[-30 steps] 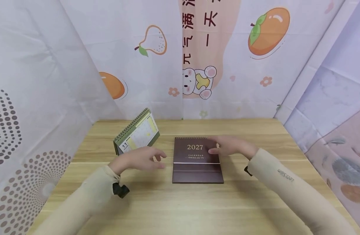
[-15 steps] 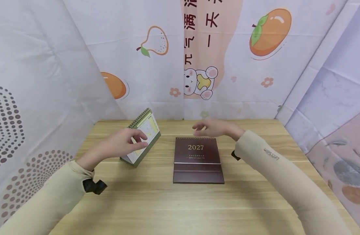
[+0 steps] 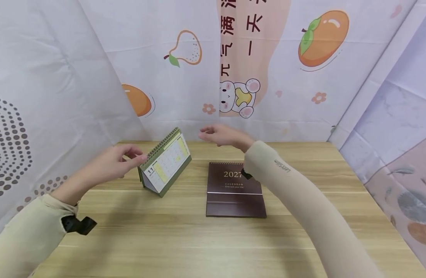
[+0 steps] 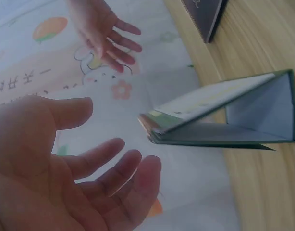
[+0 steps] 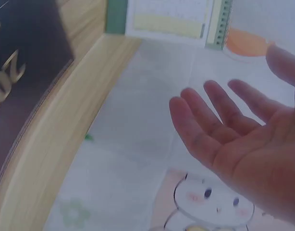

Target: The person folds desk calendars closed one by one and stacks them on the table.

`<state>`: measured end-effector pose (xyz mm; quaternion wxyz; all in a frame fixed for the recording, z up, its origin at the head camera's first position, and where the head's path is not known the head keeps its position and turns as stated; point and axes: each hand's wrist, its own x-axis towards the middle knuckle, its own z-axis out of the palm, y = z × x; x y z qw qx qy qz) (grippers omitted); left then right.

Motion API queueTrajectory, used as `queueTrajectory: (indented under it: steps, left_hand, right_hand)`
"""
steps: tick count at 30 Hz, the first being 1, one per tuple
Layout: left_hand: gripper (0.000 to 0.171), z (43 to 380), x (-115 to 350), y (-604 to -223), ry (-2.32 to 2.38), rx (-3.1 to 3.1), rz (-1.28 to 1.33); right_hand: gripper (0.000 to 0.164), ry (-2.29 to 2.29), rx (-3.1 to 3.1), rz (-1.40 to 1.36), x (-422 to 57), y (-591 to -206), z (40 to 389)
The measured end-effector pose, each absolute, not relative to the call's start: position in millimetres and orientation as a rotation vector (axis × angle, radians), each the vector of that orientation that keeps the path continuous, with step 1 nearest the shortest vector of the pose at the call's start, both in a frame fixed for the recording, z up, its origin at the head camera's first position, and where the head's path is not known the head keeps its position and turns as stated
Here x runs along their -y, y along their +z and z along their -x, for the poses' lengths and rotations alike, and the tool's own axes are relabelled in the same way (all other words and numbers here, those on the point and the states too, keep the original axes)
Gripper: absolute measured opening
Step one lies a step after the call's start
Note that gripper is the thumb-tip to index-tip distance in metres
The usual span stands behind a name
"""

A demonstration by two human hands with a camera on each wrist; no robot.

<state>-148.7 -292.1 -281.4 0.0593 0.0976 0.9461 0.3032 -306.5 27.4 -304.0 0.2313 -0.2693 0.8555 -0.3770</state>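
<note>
A green desk calendar [image 3: 166, 160] with spiral binding stands like a tent at the back left of the table, turned at an angle. My left hand [image 3: 120, 162] is at its left end, fingertips close by the binding in the head view; the left wrist view shows a gap between the fingers and the calendar [image 4: 219, 110]. My right hand [image 3: 223, 135] hovers near the table's back edge, right of the green calendar, with loosely bent fingers and nothing in them. A dark brown 2027 calendar [image 3: 234, 204] lies at the middle, its upper right corner hidden by the right sleeve.
The wooden table [image 3: 185, 247] ends at the back against a white printed curtain [image 3: 185, 96]. More curtains hang at the left [image 3: 60, 96] and right [image 3: 400, 127]. Both wrists wear black devices.
My left hand has moved left, passing in front of the green calendar to its left end. My right hand has lifted off the brown calendar and moved left and back. Both calendars stay put.
</note>
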Motion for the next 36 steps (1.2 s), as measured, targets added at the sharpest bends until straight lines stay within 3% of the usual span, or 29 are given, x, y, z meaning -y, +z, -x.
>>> queueTrajectory:
  steps: [7, 14, 29, 36]
  left_hand:
    - [0.070, 144.0, 312.1, -300.1, 1.002, -2.688, -0.095]
    - [0.086, 138.9, 320.3, -316.2, 1.042, -2.502, 0.046]
    - [0.107, 140.3, 315.8, -350.2, 1.161, -2.354, 0.134]
    - [0.109, 146.0, 311.8, -354.8, 1.168, -2.335, 0.139]
  right_hand:
    - [0.063, -1.189, -2.355, 0.667, 15.8, -305.9, 314.4]
    - [0.066, -1.324, -2.345, 0.587, 44.8, -322.9, 314.2]
    - [0.075, -1.490, -2.266, 0.431, 80.8, -356.3, 331.9]
    - [0.058, -1.599, -2.240, 0.410, 85.0, -369.4, 326.9]
